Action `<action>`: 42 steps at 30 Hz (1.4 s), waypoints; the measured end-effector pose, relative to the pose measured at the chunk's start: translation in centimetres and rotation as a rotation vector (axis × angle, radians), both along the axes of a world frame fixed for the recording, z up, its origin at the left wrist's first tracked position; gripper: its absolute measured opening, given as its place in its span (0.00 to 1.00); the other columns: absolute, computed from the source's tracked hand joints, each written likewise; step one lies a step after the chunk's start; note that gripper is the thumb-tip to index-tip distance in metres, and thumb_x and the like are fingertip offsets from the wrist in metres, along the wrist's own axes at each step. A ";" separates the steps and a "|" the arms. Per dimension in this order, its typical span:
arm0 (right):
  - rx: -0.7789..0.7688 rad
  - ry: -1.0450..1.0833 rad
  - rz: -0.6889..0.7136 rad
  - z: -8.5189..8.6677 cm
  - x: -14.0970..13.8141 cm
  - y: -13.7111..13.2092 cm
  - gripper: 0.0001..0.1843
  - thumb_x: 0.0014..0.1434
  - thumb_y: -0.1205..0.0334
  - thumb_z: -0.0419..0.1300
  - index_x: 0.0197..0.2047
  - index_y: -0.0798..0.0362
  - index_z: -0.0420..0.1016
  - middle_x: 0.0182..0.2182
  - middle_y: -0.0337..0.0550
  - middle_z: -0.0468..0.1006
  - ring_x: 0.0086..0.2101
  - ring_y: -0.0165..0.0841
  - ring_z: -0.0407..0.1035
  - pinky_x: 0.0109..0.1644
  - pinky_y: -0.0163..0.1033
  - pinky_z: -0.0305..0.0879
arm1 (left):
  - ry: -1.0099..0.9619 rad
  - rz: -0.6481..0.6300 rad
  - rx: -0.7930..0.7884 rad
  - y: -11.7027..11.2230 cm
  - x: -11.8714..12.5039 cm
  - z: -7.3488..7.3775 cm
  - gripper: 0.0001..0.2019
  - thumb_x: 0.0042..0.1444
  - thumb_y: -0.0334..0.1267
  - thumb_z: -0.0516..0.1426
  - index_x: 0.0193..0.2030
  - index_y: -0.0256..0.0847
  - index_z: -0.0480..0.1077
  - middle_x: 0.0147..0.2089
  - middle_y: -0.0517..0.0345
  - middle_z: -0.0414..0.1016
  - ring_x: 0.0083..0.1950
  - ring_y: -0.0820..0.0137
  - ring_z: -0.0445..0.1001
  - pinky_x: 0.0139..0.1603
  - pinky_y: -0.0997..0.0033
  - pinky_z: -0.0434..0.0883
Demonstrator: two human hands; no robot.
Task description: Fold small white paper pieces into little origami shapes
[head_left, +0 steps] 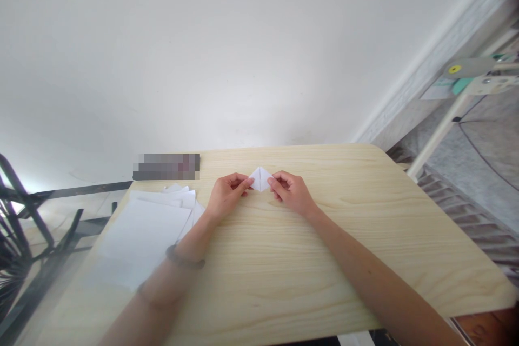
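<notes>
A small piece of folded white paper [260, 178], diamond-shaped with a crease down its middle, is held above the wooden table [324, 281]. My left hand [229, 193] pinches its left corner between thumb and fingers. At the opposite corner, the thumb and fingers of my right hand [291, 190] are closed on the same paper. A dark band circles my left wrist. The underside of the folded paper is hidden from view.
Loose white sheets [150, 227] lie overlapping on the table's left side, partly behind my left forearm. Behind them is a blurred-out dark object [166, 167]. A white wall [243, 65] rises at the table's back edge. Black metal frames stand left, a pale pole [440, 135] right.
</notes>
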State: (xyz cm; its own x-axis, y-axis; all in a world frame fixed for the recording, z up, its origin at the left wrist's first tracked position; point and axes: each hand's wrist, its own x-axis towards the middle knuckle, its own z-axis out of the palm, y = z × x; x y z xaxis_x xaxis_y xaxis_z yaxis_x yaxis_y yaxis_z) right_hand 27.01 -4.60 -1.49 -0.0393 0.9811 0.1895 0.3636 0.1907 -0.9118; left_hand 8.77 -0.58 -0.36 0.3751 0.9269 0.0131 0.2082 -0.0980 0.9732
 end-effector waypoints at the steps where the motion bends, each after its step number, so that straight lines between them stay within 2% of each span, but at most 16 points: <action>1: 0.002 -0.012 0.002 0.0 0.0 0.0 0.15 0.56 0.50 0.50 0.31 0.54 0.67 0.22 0.38 0.70 0.19 0.24 0.64 0.23 0.29 0.61 | 0.010 0.010 0.003 0.0 0.0 0.0 0.17 0.48 0.49 0.56 0.33 0.34 0.70 0.31 0.53 0.74 0.30 0.71 0.70 0.31 0.73 0.68; 4: 0.012 -0.044 0.010 0.1 0.0 0.0 0.15 0.57 0.51 0.50 0.30 0.54 0.67 0.22 0.38 0.70 0.19 0.24 0.64 0.24 0.29 0.61 | 0.015 0.010 0.015 0.0 -0.1 0.0 0.17 0.48 0.49 0.56 0.32 0.34 0.70 0.30 0.53 0.74 0.30 0.71 0.71 0.31 0.72 0.68; 10: -0.002 -0.007 0.019 0.1 0.1 -0.1 0.15 0.56 0.50 0.50 0.29 0.54 0.66 0.22 0.38 0.71 0.19 0.24 0.65 0.23 0.29 0.62 | -0.066 -0.110 -0.025 -0.1 0.0 0.1 0.17 0.49 0.48 0.55 0.36 0.34 0.69 0.34 0.52 0.73 0.34 0.70 0.71 0.33 0.71 0.69; 14: -0.009 -0.022 0.051 0.3 0.0 -0.1 0.15 0.56 0.51 0.51 0.30 0.54 0.67 0.22 0.39 0.72 0.20 0.25 0.66 0.25 0.29 0.62 | -0.018 -0.160 -0.035 -0.3 0.0 0.2 0.18 0.46 0.46 0.58 0.40 0.36 0.68 0.36 0.53 0.74 0.33 0.69 0.72 0.32 0.72 0.68; 21: -0.026 -0.004 0.108 0.5 -0.1 -0.3 0.13 0.56 0.54 0.51 0.30 0.55 0.68 0.25 0.40 0.74 0.21 0.25 0.66 0.26 0.30 0.63 | 0.102 -0.152 0.006 -0.1 -0.4 -0.5 0.15 0.47 0.45 0.57 0.36 0.36 0.69 0.32 0.55 0.75 0.32 0.67 0.72 0.30 0.72 0.67; 25: -0.022 0.000 0.105 0.4 0.0 -0.3 0.13 0.57 0.54 0.50 0.30 0.55 0.68 0.25 0.40 0.73 0.21 0.25 0.66 0.26 0.30 0.63 | 0.092 -0.145 -0.010 -0.1 -0.3 -0.5 0.16 0.46 0.46 0.57 0.36 0.35 0.69 0.30 0.55 0.74 0.32 0.67 0.73 0.30 0.71 0.67; 30: -0.030 0.040 0.109 0.4 0.0 -0.2 0.13 0.57 0.54 0.50 0.31 0.55 0.67 0.26 0.41 0.73 0.21 0.24 0.66 0.27 0.30 0.63 | 0.047 -0.162 -0.013 -0.2 -0.2 -0.4 0.17 0.45 0.46 0.58 0.38 0.35 0.69 0.33 0.53 0.75 0.33 0.67 0.72 0.32 0.71 0.67; 34: -0.034 0.034 0.121 0.4 -0.1 -0.3 0.13 0.57 0.55 0.51 0.31 0.55 0.68 0.26 0.40 0.73 0.21 0.24 0.66 0.26 0.29 0.63 | 0.119 -0.149 0.025 -0.1 -0.3 -0.5 0.17 0.46 0.48 0.57 0.35 0.35 0.71 0.30 0.55 0.74 0.30 0.68 0.71 0.29 0.73 0.65; 39: -0.015 0.027 0.098 0.2 0.0 -0.2 0.13 0.56 0.54 0.51 0.31 0.55 0.68 0.26 0.40 0.73 0.20 0.24 0.66 0.26 0.29 0.63 | 0.124 -0.153 -0.033 -0.2 -0.3 -0.4 0.20 0.46 0.49 0.57 0.40 0.35 0.70 0.31 0.55 0.75 0.30 0.68 0.71 0.26 0.75 0.65; 42: -0.008 0.026 0.071 0.2 0.0 -0.2 0.13 0.56 0.54 0.51 0.31 0.54 0.68 0.25 0.39 0.73 0.20 0.24 0.66 0.25 0.29 0.63 | 0.094 -0.137 -0.036 -0.2 -0.2 -0.2 0.19 0.48 0.50 0.55 0.38 0.34 0.71 0.31 0.55 0.75 0.32 0.68 0.72 0.30 0.74 0.67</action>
